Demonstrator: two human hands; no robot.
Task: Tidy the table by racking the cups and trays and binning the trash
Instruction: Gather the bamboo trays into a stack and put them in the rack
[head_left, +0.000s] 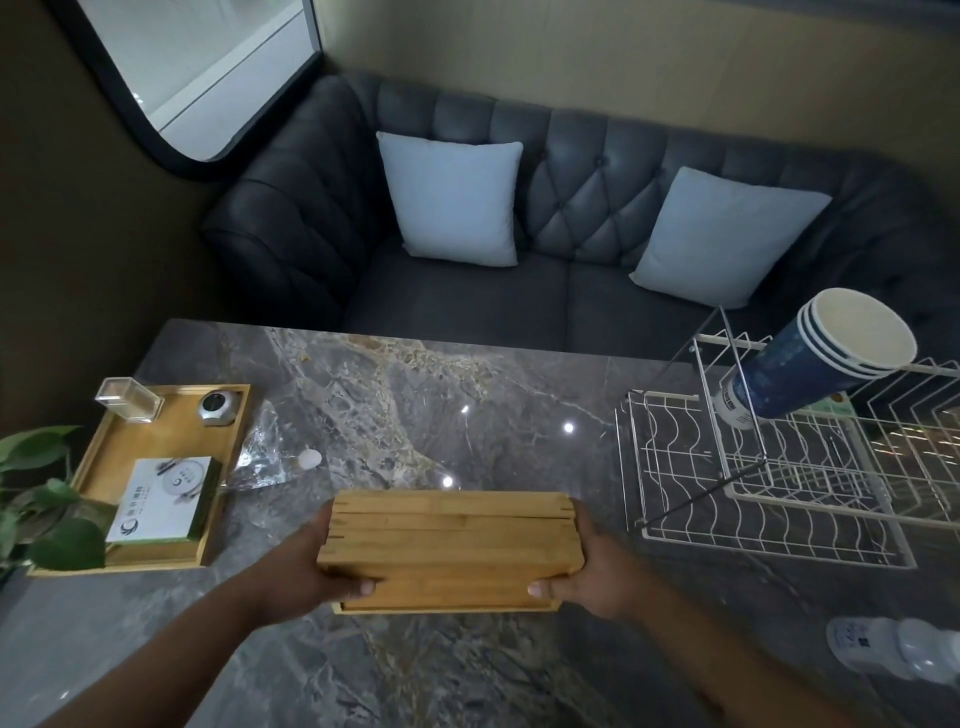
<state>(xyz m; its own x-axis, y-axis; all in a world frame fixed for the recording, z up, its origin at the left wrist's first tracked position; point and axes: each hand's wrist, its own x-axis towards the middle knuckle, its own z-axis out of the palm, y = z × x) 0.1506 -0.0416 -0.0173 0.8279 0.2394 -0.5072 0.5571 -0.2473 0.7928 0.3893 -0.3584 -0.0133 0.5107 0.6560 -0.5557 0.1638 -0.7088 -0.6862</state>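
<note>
Grey marble worktop (415, 395), glossy, set before a dark tufted sofa (571, 291) bearing two pale cushions (457, 200).

Trays (451, 551): bamboo stack, held level above the worktop near its near edge, centre. Left hand (306, 566) grasps the stack's left end, right hand (587, 571) its right end; thumbs on top, each grip closed on the wood.

Rack (779, 483): white wire, at the right edge, standing on the worktop.

Cups (826, 358): blue paper, nested, lying tilted on the rack's upper wires, mouths toward the camera.

Wrapper (260, 457): clear plastic, crumpled, near the left edge, just beside a bamboo tray (156, 564) holding a card box (161, 499), a clear box (129, 399) and a round gadget (218, 406).

Plant (47, 509): leaves over the left edge.

Bottle (904, 649): clear plastic, lying at the near right corner.
</note>
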